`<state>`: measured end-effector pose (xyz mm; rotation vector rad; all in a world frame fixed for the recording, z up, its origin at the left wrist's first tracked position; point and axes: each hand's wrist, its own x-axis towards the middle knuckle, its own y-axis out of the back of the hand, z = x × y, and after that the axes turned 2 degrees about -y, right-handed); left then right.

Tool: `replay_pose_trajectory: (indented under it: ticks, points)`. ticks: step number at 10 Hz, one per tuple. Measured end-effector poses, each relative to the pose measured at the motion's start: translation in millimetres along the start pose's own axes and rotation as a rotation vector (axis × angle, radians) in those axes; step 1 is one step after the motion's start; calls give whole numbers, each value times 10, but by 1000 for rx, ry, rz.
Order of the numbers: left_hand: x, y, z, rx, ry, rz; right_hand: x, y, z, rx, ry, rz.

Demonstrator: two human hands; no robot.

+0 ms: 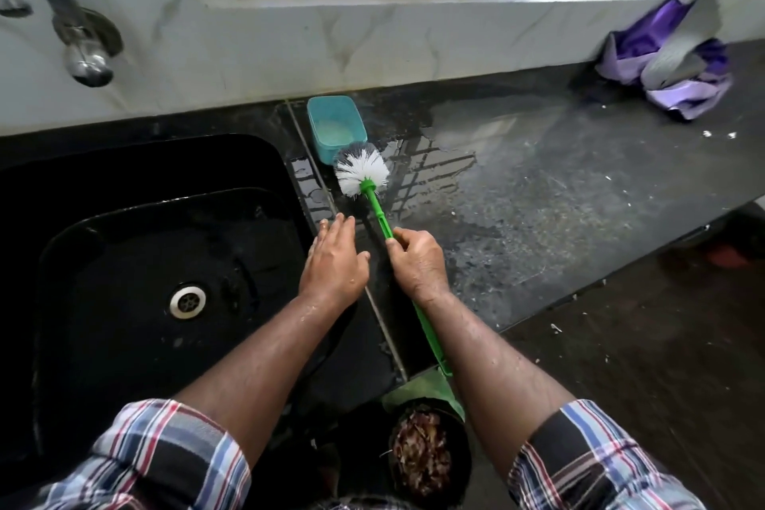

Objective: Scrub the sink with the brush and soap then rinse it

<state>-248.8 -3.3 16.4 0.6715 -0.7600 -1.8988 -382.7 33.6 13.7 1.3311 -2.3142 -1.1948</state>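
On a wet black counter (pixel 538 195) right of the black sink (pixel 157 261), the right hand (pixel 418 261) grips the green brush (pixel 364 178), bristles just beside a teal soap tub (pixel 336 126), while the left hand (pixel 333 261) lies open, flat on the sink's right rim, purple cloth (pixel 670 58) far right.

The sink (pixel 136 261) is sitting at the left of the bench (pixel 559 195). A tub (pixel 336 126) is standing just right of it, the brush (pixel 364 178) head lying directly before the tub, a crumpled cloth (pixel 670 62) lying far right.
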Motion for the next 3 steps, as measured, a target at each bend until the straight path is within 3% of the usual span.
replay_pose_trajectory:
  ticks: [2, 3]
  points:
    - [28, 34, -22, 3, -21, 15, 28, 61, 23, -18, 46, 12]
    - [24, 98, -45, -9, -44, 74, 33, 139, -94, -2, 77, 115]
